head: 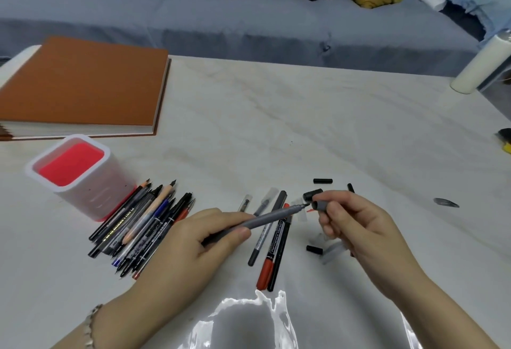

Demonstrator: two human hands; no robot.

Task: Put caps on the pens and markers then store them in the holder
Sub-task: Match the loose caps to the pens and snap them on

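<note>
My left hand [193, 240] grips a grey pen [272, 217] by its rear half, the tip pointing right. My right hand [356, 227] pinches a grey cap [319, 205] just in front of that tip, a small gap between them. The white holder with a red inside [83, 191] stands at the left. A pile of several uncapped pens and pencils [143, 227] lies beside it. A red marker, a black marker and two other pens [272, 243] lie in the middle. Loose black caps [323, 181] and a clear cap [333, 252] lie around my right hand.
A large brown-covered book [83, 83] lies at the back left of the white marble table [304, 116]. A white cylinder [481, 66] stands at the far right corner. A grey sofa with cushions runs behind the table.
</note>
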